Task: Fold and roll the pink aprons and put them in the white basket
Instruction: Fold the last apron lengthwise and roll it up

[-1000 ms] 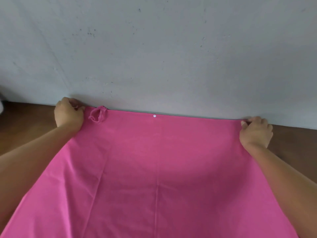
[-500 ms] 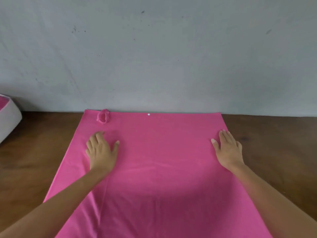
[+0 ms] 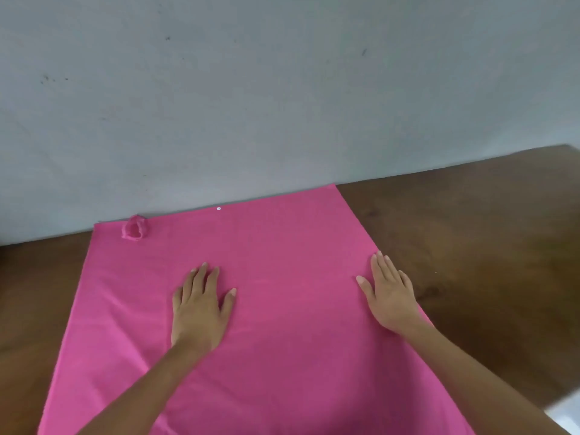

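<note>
Pink apron near edge cut off, left hand, right hand pressing flat.

1. The apron is plain bright pink all over, with no print.
2. A tiny dot on its far edge is white.
3. The table is dark brown wood with mottled grain.
4. The wall is pale grey-blue, flecked with a few dark specks.
</note>
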{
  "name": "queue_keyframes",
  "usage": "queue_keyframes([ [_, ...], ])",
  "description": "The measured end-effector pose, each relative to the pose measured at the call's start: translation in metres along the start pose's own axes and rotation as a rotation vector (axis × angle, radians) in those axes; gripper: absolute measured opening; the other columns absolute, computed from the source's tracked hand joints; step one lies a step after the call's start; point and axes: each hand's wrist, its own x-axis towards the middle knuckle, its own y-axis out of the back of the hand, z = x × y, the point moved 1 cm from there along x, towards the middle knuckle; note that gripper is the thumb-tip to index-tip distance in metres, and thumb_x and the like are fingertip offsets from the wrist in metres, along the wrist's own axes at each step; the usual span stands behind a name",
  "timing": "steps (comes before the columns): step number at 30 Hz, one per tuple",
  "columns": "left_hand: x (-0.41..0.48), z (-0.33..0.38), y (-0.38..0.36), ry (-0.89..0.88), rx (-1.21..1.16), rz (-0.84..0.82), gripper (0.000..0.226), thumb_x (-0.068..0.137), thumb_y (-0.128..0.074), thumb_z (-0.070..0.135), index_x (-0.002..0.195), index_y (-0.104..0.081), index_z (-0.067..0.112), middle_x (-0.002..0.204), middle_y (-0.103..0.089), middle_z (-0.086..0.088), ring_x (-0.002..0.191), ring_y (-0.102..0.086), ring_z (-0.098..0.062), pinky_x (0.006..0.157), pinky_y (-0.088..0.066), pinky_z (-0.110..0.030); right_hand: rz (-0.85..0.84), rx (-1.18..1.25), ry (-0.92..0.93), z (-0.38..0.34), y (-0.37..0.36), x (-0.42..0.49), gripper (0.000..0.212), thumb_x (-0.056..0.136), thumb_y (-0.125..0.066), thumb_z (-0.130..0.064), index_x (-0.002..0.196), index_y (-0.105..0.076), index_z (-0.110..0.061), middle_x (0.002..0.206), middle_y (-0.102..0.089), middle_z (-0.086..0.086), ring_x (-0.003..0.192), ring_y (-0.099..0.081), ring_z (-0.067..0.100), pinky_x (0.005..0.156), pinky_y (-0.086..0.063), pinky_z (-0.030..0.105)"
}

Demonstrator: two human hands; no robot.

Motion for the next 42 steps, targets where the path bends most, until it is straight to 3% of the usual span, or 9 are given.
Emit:
queue_keyframes([
  [10, 0.002, 0.001, -0.003, -0.022, -0.018, -0.006, 0.065, 0.103, -0.036, 0.054, 0.151, -0.04, 0.011, 0.161, -0.032, -0.014, 0.15, -0.024, -0.034, 0.118, -0.025, -0.059, 0.02, -0.005, -0.094, 0.033, 0.002, -0.111, 0.089, 0.09, 0.003, -0.071, 0.162, -0.008, -0.02, 0.169, -0.002, -0.009, 0.154, 0.002, 0.007, 0.123, -0.004, 0.033],
  [18, 0.001, 0.0, -0.007, -0.035, -0.008, -0.01, 0.065, 0.103, -0.034, 0.053, 0.151, -0.04, 0.009, 0.16, -0.033, -0.017, 0.15, -0.024, -0.037, 0.118, -0.025, -0.059, -0.034, -0.006, -0.134, 0.061, 0.003, -0.191, 0.083, 0.09, 0.009, -0.076, 0.159, 0.009, -0.03, 0.166, 0.009, -0.015, 0.152, 0.013, 0.002, 0.125, 0.001, 0.032],
  [24, -0.003, 0.011, -0.008, -0.172, -0.031, 0.033, 0.049, 0.097, -0.06, 0.037, 0.135, -0.058, 0.006, 0.147, -0.048, -0.02, 0.136, -0.04, -0.044, 0.108, -0.035, -0.065, -0.004, 0.053, -0.145, 0.07, -0.001, -0.227, 0.087, 0.088, 0.012, -0.08, 0.158, 0.008, -0.028, 0.167, 0.008, -0.011, 0.154, 0.009, 0.007, 0.127, -0.003, 0.038],
  [26, -0.008, 0.03, -0.009, -0.248, -0.076, 0.039, 0.046, 0.095, -0.063, 0.034, 0.132, -0.062, 0.007, 0.144, -0.051, -0.018, 0.132, -0.043, -0.043, 0.105, -0.037, -0.064, -0.004, 0.087, -0.145, 0.071, -0.003, -0.231, 0.09, 0.086, 0.013, -0.081, 0.158, 0.011, -0.027, 0.166, 0.012, -0.011, 0.153, 0.013, 0.006, 0.127, 0.0, 0.038],
  [30, -0.024, 0.091, -0.019, -0.433, -0.167, -0.033, 0.049, 0.096, -0.05, 0.046, 0.132, -0.062, 0.014, 0.147, -0.051, -0.009, 0.133, -0.043, -0.036, 0.106, -0.037, -0.058, -0.017, 0.081, -0.124, 0.073, -0.008, -0.235, 0.093, 0.083, 0.018, -0.082, 0.156, 0.019, -0.026, 0.165, 0.02, -0.009, 0.151, 0.022, 0.005, 0.123, 0.012, 0.032],
  [35, -0.037, 0.198, -0.028, -0.605, -0.165, -0.192, 0.046, 0.102, -0.052, 0.038, 0.145, -0.05, 0.021, 0.16, -0.034, 0.001, 0.146, -0.027, -0.025, 0.116, -0.024, -0.045, 0.005, 0.113, -0.091, 0.081, -0.006, -0.237, 0.09, 0.087, 0.01, -0.08, 0.158, 0.015, -0.025, 0.164, 0.021, -0.01, 0.151, 0.022, 0.005, 0.121, 0.014, 0.03],
  [38, -0.025, 0.239, -0.041, -0.689, -0.145, -0.278, 0.046, 0.105, -0.048, 0.031, 0.15, -0.046, 0.022, 0.165, -0.026, 0.002, 0.149, -0.024, -0.024, 0.119, -0.023, -0.045, 0.01, 0.166, -0.115, 0.071, -0.007, -0.233, 0.086, 0.091, 0.003, -0.073, 0.161, 0.001, -0.023, 0.165, 0.007, -0.011, 0.155, 0.007, 0.011, 0.124, 0.003, 0.033],
  [40, -0.02, 0.266, -0.046, -0.761, -0.148, -0.326, 0.044, 0.106, -0.046, 0.022, 0.15, -0.047, 0.025, 0.167, -0.023, 0.003, 0.149, -0.026, -0.026, 0.12, -0.024, -0.047, 0.122, 0.17, -0.135, 0.077, 0.001, -0.235, 0.072, 0.101, -0.01, -0.055, 0.157, -0.032, -0.015, 0.163, -0.029, -0.001, 0.151, -0.028, 0.022, 0.122, -0.024, 0.039],
  [42, -0.011, 0.287, -0.047, -0.834, -0.118, -0.334, 0.045, 0.106, -0.043, 0.013, 0.149, -0.05, 0.025, 0.167, -0.024, 0.002, 0.147, -0.031, -0.029, 0.118, -0.03, -0.049, 0.235, 0.181, -0.137, 0.084, 0.006, -0.234, 0.052, 0.103, -0.031, -0.033, 0.139, -0.058, -0.007, 0.143, -0.058, 0.007, 0.13, -0.054, 0.028, 0.108, -0.045, 0.043],
])
